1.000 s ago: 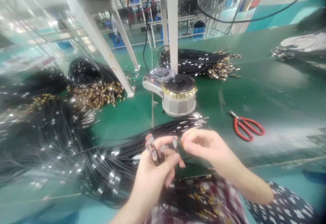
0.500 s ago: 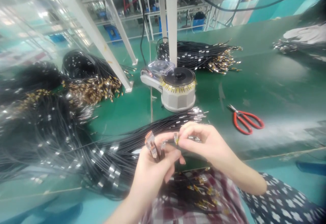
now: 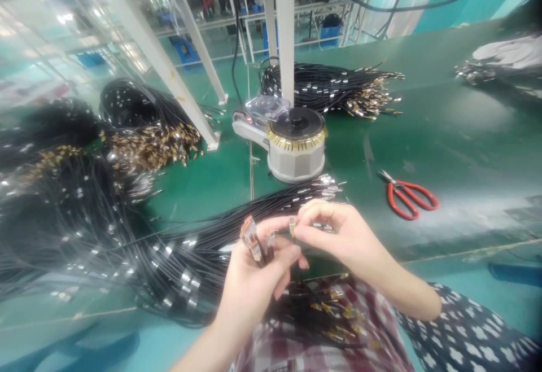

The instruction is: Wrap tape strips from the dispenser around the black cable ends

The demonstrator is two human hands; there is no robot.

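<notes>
"What are your hands holding?"

"My left hand (image 3: pixel 256 276) is closed around several cables, and their connectors (image 3: pixel 249 235) stick up past my thumb, overlapping too much to count. My right hand (image 3: pixel 334 226) pinches with thumb and forefinger at one single connector (image 3: pixel 292 223), between my two hands, above the worktop's near edge."

"How many of everything else?"

"One white dispenser (image 3: pixel 296 163) with a black disc on top, and one pair of red-handled snips (image 3: pixel 409 197) to its right, slightly open. One cable bundle (image 3: pixel 322 87) lies behind the dispenser and one front bundle (image 3: pixel 254 214) before it. The left-hand heap (image 3: pixel 97 208) blurs together, so I can't count it. More loose cables (image 3: pixel 311 307) lie over my checked lap."

"And the surface, the room?"

"The worktop (image 3: pixel 423 140) is green and shiny, with a thin seam. At least four white posts (image 3: pixel 287 39) rise from it. Beyond are racks, blue bins (image 3: pixel 331 33) and a white-and-teal wall (image 3: pixel 466 5)."
</notes>
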